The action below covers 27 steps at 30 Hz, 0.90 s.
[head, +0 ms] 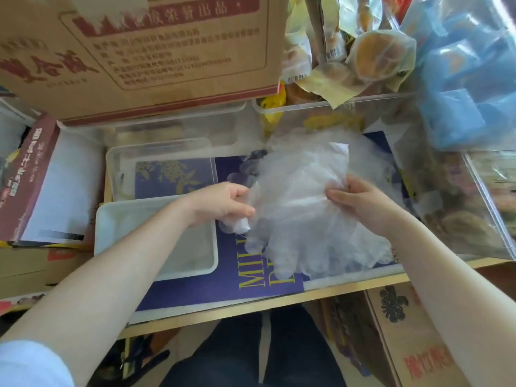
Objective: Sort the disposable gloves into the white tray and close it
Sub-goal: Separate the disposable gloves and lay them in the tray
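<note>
A loose pile of clear disposable gloves [301,219] lies on the purple surface in the middle. My left hand [223,205] grips the pile's left edge, fingers curled round crumpled plastic. My right hand [354,202] pinches the pile's upper right part. The white tray [111,227] sits to the left of the pile, partly under my left forearm; I cannot tell what it holds. Its clear lid [122,163] lies just behind it.
A large cardboard box [139,51] stands at the back. A big clear bin [488,208] with packaged food takes up the right side. Blue plastic bags [469,79] hang at the upper right. A maroon box [30,177] lies at the left, and more cartons sit below the table's edge.
</note>
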{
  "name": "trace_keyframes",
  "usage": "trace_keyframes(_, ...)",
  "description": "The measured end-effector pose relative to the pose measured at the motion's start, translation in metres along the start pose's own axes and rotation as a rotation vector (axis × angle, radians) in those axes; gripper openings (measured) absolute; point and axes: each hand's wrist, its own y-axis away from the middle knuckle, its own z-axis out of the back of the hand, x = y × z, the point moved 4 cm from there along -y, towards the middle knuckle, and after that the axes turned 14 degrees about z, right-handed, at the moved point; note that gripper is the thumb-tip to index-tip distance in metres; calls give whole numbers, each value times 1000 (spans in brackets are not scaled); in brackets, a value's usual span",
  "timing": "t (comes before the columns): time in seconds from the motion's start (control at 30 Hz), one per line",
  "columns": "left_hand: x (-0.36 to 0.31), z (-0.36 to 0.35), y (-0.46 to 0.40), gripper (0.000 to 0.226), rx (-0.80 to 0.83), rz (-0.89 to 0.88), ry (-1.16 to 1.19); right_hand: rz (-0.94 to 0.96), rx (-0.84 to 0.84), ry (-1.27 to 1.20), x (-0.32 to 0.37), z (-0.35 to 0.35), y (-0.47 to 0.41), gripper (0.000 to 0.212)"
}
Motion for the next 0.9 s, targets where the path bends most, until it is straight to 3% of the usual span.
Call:
trace_keyframes(0.1,-5,-5,-8,22,-23,17,531,-35,-86,24,-9,7,-12,12)
trace_keyframes(0.13,-5,-10,-11,34,9,39,718,-48,-93,26,-14,8,-16,15)
trace_keyframes(0.2,-1,-20,-17,55,8,74,875,-66,-102,-27,-22,7,-22,19)
trace_keyframes(0.4,6,-49,-27,37,-249,110,798,-26,-40,-123,-37,7,-33,21)
trace_keyframes(0.53,0,-53,-21,26,-231,-34,676,10,82,-421,-33,8,-30,31)
trace_keyframes(0.63,-3,-57,-15,32,-173,-100,478,-6,112,-543,-34,10,-31,48)
trace_keyframes(0.7,-6,-59,-13,33,-134,-117,386,-14,139,-566,-32,8,-32,23)
trace_keyframes(0.83,-13,-54,-5,48,-295,-235,327,2,277,-566,-28,8,-30,20)
trace_keyframes(0.9,-15,-54,0,51,-259,-301,398,26,372,-560,-15,3,-24,19)
